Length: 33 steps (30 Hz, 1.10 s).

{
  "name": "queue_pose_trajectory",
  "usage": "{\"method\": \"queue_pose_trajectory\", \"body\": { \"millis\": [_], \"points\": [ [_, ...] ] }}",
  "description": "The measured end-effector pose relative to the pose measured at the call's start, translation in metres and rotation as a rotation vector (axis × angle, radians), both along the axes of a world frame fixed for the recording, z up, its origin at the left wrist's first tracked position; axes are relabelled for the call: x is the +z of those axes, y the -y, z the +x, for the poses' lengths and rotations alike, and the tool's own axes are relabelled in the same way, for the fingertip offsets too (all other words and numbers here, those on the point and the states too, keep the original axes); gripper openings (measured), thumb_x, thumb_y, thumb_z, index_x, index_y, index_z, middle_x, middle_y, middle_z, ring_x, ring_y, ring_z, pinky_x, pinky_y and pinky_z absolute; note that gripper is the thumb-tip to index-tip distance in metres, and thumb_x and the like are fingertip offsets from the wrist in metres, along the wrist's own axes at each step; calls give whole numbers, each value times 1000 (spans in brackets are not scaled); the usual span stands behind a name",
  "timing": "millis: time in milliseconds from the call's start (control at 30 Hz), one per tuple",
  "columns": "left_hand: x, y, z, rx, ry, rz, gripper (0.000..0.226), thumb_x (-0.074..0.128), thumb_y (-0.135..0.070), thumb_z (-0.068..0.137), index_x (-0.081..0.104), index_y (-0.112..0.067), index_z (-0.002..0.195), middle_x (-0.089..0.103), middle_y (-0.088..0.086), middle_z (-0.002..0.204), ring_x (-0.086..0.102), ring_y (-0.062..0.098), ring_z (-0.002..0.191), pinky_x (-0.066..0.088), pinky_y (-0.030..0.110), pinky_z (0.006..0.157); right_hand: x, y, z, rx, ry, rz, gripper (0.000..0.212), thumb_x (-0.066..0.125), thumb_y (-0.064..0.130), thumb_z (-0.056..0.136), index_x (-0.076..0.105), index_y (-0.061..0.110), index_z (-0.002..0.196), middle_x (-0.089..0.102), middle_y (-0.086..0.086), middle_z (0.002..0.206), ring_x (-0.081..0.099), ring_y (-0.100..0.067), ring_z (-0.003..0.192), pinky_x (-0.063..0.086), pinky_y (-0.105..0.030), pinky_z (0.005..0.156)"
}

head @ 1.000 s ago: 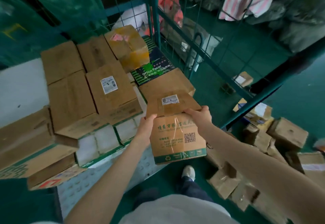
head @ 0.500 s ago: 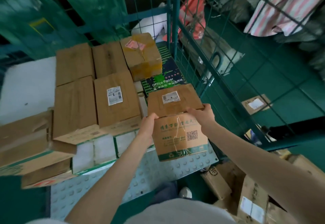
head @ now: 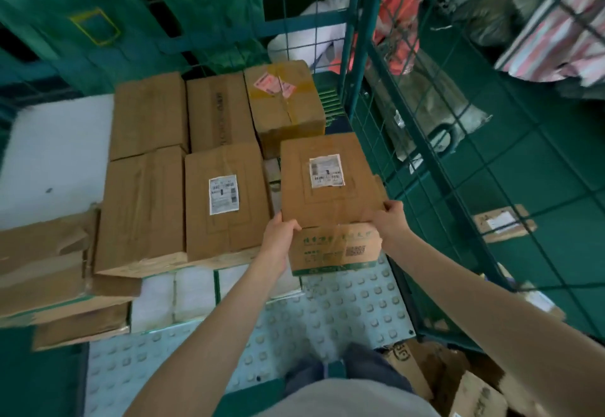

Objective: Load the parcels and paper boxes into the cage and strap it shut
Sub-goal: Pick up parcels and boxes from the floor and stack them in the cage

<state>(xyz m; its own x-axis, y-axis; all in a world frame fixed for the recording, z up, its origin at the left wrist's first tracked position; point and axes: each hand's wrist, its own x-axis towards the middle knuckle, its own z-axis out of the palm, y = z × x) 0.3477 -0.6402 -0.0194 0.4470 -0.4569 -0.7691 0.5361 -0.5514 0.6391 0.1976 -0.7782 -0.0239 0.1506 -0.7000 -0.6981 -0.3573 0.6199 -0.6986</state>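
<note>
I hold a brown cardboard box (head: 327, 194) with a white label on top and green print on its front. My left hand (head: 280, 236) grips its near left corner and my right hand (head: 391, 220) grips its near right corner. The box sits at the right front of the green wire cage (head: 422, 168), beside several stacked cardboard boxes (head: 222, 200). A taped box with a pink sticker (head: 283, 105) stands just behind it.
The cage floor is a pale studded plate (head: 343, 312). White paper boxes (head: 193, 292) lie under the stack. Crushed boxes (head: 42, 272) lean at the left. Loose parcels (head: 504, 223) lie outside on the green floor, more at bottom right (head: 471, 390).
Both hands have carried the box forward and deeper into the cage, next to the labelled stack. The view has shifted toward the cage.
</note>
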Motion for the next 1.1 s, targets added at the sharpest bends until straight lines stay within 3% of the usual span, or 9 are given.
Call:
{"method": "queue_pose_trajectory", "body": {
  "millis": [133,300,400,533,667,800,900,1000,1100],
  "points": [
    [-20,9,14,61,57,23,73,51,3,86,37,-31,149,54,-1,139,53,28,126,41,53,109,-17,20,24,108,-10,-13,55,68,-7,77,40,17,119,56,-6,107,60,-33,107,52,-54,93],
    [-35,20,18,93,196,129,83,47,10,89,16,-27,157,30,-1,157,42,30,136,39,53,111,-43,40,48,311,-141,-60,65,69,-7,81,38,14,135,56,-11,126,56,-26,109,51,-41,93],
    [-46,21,20,10,368,282,74,44,15,91,26,-17,155,30,6,157,37,28,139,40,42,112,-63,40,63,499,-144,172,86,67,4,89,14,17,155,44,-12,142,49,-30,126,44,-42,106],
    [-56,24,16,-67,438,346,58,44,6,96,32,-9,151,35,13,151,38,30,137,33,38,116,-81,31,68,496,-95,281,115,78,3,79,-5,28,155,37,-1,144,44,-29,131,41,-57,108],
    [-56,26,19,-74,450,362,49,46,-3,99,38,-5,147,35,12,147,42,30,132,31,35,114,-80,39,78,444,-62,277,109,69,-5,81,-4,24,157,37,-6,148,45,-29,131,43,-46,107],
    [-58,21,26,12,397,340,39,44,-21,102,49,-11,140,49,6,138,51,25,120,39,32,102,-75,60,97,417,5,323,100,69,-6,80,7,18,155,62,-16,117,65,-20,87,54,-27,64],
    [-55,13,23,138,295,319,40,43,-25,104,49,-12,141,54,8,131,50,24,118,36,27,91,-75,63,90,512,-4,345,104,77,2,72,14,14,153,62,-18,123,67,-18,89,54,-25,69],
    [-53,0,16,237,230,316,43,45,-28,103,48,-8,141,56,11,128,53,29,121,43,34,99,-77,66,78,582,-50,320,96,77,9,77,18,13,153,62,-11,120,64,-20,103,49,-32,87],
    [-52,-15,7,347,165,279,48,49,-29,102,44,-5,144,56,10,136,56,25,119,45,40,105,-65,67,71,614,-71,287,90,77,18,79,24,17,152,58,-8,130,58,-24,113,47,-33,86]
  ]
}}
